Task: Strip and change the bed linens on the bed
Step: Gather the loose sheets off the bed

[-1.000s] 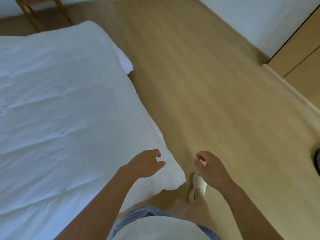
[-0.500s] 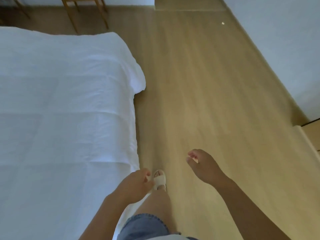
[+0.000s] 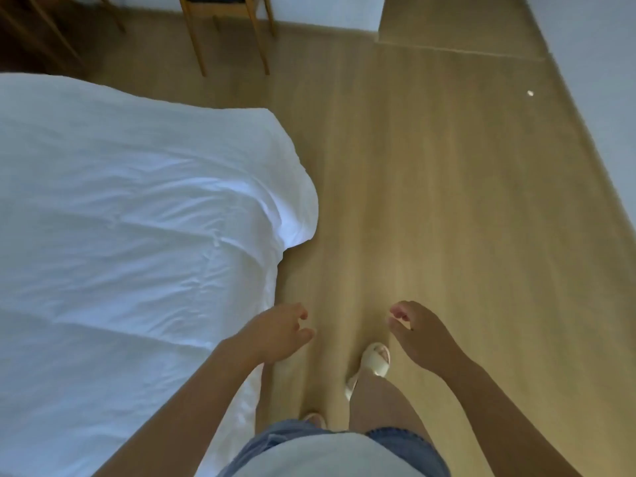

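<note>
One wrinkled white sheet (image 3: 137,235)

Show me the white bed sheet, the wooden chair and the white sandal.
white bed sheet (image 3: 137,242): head view, middle of its wrinkled top.
wooden chair (image 3: 193,39): head view, on the leg nearest the bed.
white sandal (image 3: 377,361): head view, on the strap over the foot.

Bedroom, white-sheeted bed (image 3: 130,235), wood-look floor (image 3: 430,201) (chair legs (image 3: 227,36) beyond)
</note>
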`<action>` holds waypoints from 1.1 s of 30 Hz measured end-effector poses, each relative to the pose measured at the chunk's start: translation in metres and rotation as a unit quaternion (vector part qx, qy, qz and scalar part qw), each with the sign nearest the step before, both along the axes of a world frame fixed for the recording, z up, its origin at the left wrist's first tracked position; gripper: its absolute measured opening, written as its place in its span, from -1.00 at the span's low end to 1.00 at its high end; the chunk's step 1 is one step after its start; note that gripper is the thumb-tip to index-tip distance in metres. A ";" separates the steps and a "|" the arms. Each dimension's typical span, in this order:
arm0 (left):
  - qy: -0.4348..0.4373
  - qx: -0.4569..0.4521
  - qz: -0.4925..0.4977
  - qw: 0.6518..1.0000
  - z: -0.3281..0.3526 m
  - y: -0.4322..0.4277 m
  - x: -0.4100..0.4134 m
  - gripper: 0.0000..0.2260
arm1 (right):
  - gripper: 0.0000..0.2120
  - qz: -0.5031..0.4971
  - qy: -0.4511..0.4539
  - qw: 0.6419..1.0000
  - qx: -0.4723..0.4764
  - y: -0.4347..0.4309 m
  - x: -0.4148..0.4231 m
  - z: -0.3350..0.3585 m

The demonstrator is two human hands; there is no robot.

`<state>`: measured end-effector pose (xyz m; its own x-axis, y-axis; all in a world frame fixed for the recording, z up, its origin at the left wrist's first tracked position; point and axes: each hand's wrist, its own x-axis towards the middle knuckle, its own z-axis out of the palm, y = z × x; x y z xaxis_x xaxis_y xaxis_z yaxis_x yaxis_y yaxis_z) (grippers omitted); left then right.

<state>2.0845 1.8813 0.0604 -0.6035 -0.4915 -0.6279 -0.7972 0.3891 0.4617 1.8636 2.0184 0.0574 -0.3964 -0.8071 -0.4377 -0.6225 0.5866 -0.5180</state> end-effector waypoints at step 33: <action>0.003 0.003 0.360 0.933 0.016 -0.801 -0.363 -0.79 | -0.71 0.335 -0.033 0.942 0.008 -0.934 -0.380 -0.013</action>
<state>1.7215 1.0800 0.0768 -0.1222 -0.7675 -0.6293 -0.8488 -0.2479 0.4671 1.4834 1.0842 0.0439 0.2287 -0.8590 -0.4581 -0.8220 0.0817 -0.5635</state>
